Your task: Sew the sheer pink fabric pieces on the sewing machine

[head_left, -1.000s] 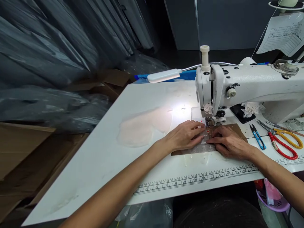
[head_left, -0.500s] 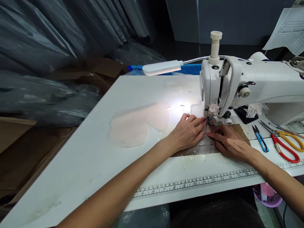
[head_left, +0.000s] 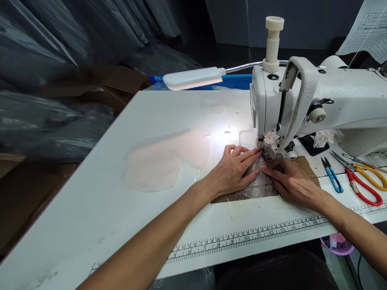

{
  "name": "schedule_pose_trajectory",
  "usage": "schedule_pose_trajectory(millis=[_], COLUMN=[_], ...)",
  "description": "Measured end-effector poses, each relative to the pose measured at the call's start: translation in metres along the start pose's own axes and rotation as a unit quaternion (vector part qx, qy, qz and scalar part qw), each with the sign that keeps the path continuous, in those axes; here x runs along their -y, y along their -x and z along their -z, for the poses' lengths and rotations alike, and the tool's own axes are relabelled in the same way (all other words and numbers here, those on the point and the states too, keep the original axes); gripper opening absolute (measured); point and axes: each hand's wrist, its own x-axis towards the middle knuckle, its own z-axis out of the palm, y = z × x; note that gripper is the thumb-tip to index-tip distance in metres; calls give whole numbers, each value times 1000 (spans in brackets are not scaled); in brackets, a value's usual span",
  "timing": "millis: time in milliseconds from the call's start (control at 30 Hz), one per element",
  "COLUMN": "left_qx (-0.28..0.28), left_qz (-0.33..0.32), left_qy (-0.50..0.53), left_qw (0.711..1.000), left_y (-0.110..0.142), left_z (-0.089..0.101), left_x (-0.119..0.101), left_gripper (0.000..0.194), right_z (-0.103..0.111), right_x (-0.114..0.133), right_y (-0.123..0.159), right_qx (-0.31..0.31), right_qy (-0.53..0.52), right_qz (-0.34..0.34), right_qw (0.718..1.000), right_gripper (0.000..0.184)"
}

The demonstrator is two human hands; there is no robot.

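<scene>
A: Biggest first?
B: White desk [head_left: 130, 225], spreading out left of the left hand [head_left: 236, 171]. Then the sewing machine [head_left: 347, 96], ahead of the right hand [head_left: 288, 181].
A: Pale flat pieces [head_left: 154, 165]?
B: Left of the left hand, well apart. Probably laid there to keep within reach.
A: Brown sheet [head_left: 305, 167]?
B: Under both hands; perhaps a smooth base.
A: Lamp [head_left: 195, 77]?
B: Beyond the left hand, presumably angled to light that area.
A: Hands?
B: Left palm down, fingers stretched, thumb apart, no grip; seems to steady the sheer material [head_left: 258, 185]. Right has bent fingers, tips at the material; pinching or pressing, cannot tell.
A: Material's place?
B: Between the hands, over the brown sheet.
A: Smaller?
B: Red-and-yellow-handled scissors [head_left: 368, 190], right of the right hand; blue snips [head_left: 334, 177] nearer it. Handles turned personward, likely for quick pickup. Presser foot [head_left: 266, 153], just beyond the left fingertips.
</scene>
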Motion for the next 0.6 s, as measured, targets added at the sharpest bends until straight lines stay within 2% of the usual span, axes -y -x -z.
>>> schedule_pose_trajectory(millis=[600], left_qx=[-12], left_qz=[-7], left_qy=[30], left_qw=[999], left_y=[1], left_z=[-3], left_x=[3], left_gripper=[46], right_z=[1], right_x=[1], right_y=[-1], right_qx=[-7], right_qy=[-8], right_qz=[-9], right_qw=[1000], right_gripper=[37])
